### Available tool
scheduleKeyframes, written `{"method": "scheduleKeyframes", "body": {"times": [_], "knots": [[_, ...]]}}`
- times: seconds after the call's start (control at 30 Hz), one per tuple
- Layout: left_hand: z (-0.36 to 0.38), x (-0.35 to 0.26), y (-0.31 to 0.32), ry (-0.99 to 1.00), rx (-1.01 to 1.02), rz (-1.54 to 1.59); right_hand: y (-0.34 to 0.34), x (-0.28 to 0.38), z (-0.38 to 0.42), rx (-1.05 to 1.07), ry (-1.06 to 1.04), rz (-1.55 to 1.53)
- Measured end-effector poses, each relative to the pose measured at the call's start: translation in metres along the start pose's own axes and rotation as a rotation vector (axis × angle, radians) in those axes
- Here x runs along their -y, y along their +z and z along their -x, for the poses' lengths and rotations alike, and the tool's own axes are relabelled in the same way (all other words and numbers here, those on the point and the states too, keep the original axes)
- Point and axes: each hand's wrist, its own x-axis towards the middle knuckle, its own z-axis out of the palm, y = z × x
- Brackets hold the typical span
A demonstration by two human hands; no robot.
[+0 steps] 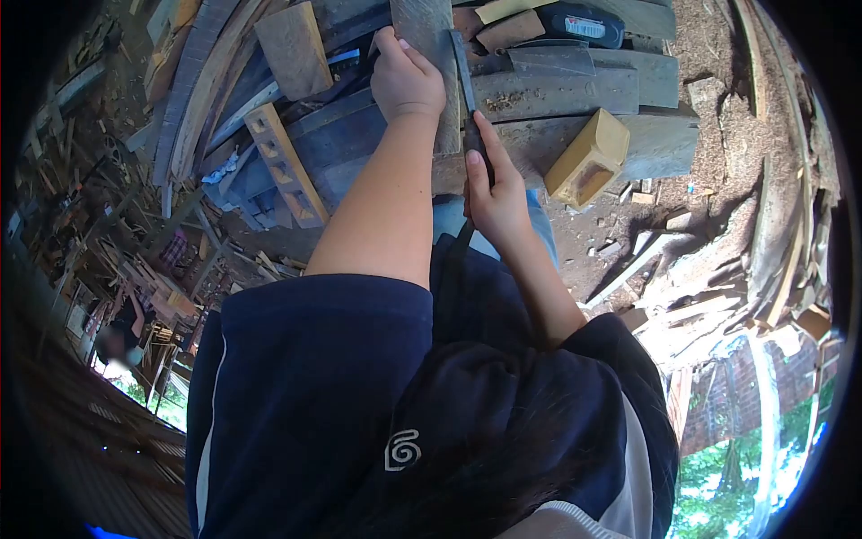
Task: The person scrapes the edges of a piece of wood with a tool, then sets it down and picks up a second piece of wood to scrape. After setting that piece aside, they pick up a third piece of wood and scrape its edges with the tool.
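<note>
My left hand [409,76] is closed around the left edge of a long grey wooden board [429,16], which lies on the workbench [548,94]. In my right hand [496,184] is a narrow dark metal tool [463,72] with a flat blade, its fingers wrapped about the handle. The tool's blade points away from me and runs along the board's right edge. I cannot make out whether the blade touches the board.
A yellowish wooden block [591,160] sits at the bench's near right edge. Left of my arm lies a notched wooden piece [285,166], with a flat wood piece [294,51] beyond it. A dark object with a label [582,25] rests at the back. A person [126,331] is far left.
</note>
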Motion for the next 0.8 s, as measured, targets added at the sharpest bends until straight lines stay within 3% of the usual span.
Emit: {"method": "scheduleKeyframes", "body": {"times": [0.07, 0.17, 0.23, 0.47, 0.53, 0.57, 0.67, 0.77, 0.8], "knots": [[0.000, 0.000, -0.002, -0.016, 0.035, 0.014, 0.001, 0.003, -0.004, 0.064, 0.099, -0.029], [-0.001, -0.001, -0.002, -0.008, 0.028, -0.004, 0.012, -0.014, -0.011, -0.002, -0.050, -0.029], [-0.001, 0.000, -0.002, -0.013, 0.046, 0.001, 0.020, -0.022, -0.013, -0.125, -0.265, 0.119], [-0.001, 0.001, -0.001, -0.011, 0.035, 0.005, 0.029, -0.038, -0.018, -0.108, -0.212, 0.080], [-0.002, 0.004, 0.004, 0.030, -0.038, -0.018, 0.024, -0.023, -0.014, 0.123, -0.038, -0.280], [-0.003, 0.005, 0.006, 0.031, -0.037, -0.018, 0.020, -0.014, -0.016, 0.122, -0.038, -0.281], [-0.001, 0.008, 0.006, 0.072, -0.050, -0.001, -0.005, 0.035, -0.035, 0.282, 0.176, -0.876], [-0.001, 0.001, 0.002, 0.055, -0.048, 0.032, -0.015, 0.053, -0.029, 0.220, 0.193, -0.759], [-0.001, 0.001, 0.001, 0.048, -0.037, 0.041, -0.011, 0.048, -0.027, 0.111, 0.096, -0.432]]}}
